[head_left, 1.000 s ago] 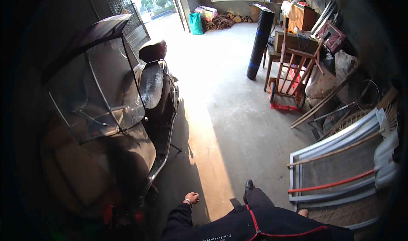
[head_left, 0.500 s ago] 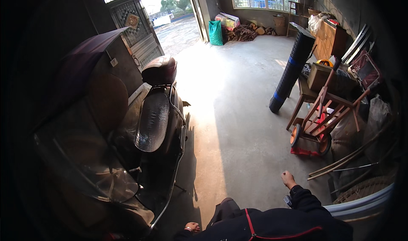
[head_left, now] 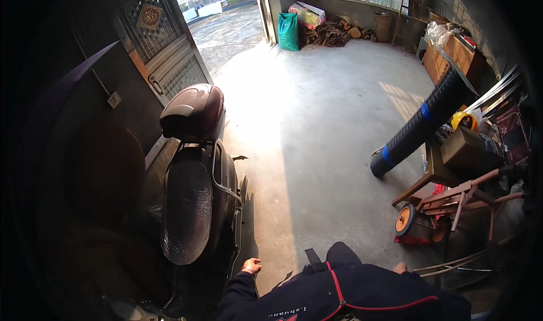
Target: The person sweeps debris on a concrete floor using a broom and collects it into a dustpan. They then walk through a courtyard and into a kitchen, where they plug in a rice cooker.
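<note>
My left hand point(head_left: 251, 265) hangs low at my side, fingers loosely curled with nothing in it, right beside the dark scooter point(head_left: 198, 208). The scooter's long seat point(head_left: 185, 210) and maroon top box point(head_left: 192, 113) lie just left of that hand. Only a sliver of my right hand point(head_left: 400, 268) shows above the dark jacket sleeve, so its fingers are hidden. My dark shoe point(head_left: 342, 251) sticks out onto the concrete floor point(head_left: 317, 123).
A rolled black mesh point(head_left: 421, 123) with blue bands leans at the right, beside a cardboard box point(head_left: 466, 148) and a wooden cart with an orange wheel point(head_left: 405, 219). A metal gate point(head_left: 161, 49) stands open at the back left. A green sack point(head_left: 288, 31) and firewood point(head_left: 334, 33) sit far back.
The view has swung left and forward along the scooter: its seat and top box are closer and lower in view. My right hand has dropped almost out of sight; my left hand rose slightly.
</note>
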{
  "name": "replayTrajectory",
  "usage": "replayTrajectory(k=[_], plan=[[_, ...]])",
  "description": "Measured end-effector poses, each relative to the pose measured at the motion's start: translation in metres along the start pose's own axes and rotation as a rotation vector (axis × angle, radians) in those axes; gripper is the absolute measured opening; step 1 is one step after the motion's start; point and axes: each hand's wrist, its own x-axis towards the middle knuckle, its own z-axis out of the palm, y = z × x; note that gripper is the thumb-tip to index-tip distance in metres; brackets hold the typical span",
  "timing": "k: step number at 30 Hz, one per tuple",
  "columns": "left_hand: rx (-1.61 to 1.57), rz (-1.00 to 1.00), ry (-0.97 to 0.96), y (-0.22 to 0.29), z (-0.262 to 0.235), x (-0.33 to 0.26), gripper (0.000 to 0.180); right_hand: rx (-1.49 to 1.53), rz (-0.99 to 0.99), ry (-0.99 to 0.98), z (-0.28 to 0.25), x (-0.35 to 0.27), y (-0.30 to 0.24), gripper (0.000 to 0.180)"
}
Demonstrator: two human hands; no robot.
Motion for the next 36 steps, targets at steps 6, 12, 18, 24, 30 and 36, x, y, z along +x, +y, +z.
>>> replayTrajectory(k=[6, 12, 18, 24, 30, 36], plan=[[-0.102, 0.229, 0.076, 0.229, -0.062, 0.149, 0.029, 0.238, 0.124, -0.208, -0.056, 0.088, 0.079, 0.020], [-0.044, -0.091, -0.094, 0.304, -0.092, 0.246, 0.030, 0.305, 0.348, 0.012, -0.231, 0.341, 0.227, 0.020], [-0.049, -0.140, -0.152, 0.372, -0.129, 0.320, 0.025, 1.386, 0.145, 0.550, -0.685, 0.530, 0.317, 0.019], [0.155, -0.183, -0.150, 0.415, -0.195, 0.503, 0.031, 1.226, -0.054, 0.844, -0.886, 0.703, 0.336, 0.019], [-0.465, -0.247, 0.051, 0.612, -0.329, 0.655, 0.019, 1.441, 0.204, 0.088, -0.837, 0.804, 0.419, 0.020], [-0.350, 0.088, 0.223, 0.834, -0.476, 0.773, 0.022, 1.095, 0.409, -0.238, -0.846, 0.871, 0.501, 0.017]])
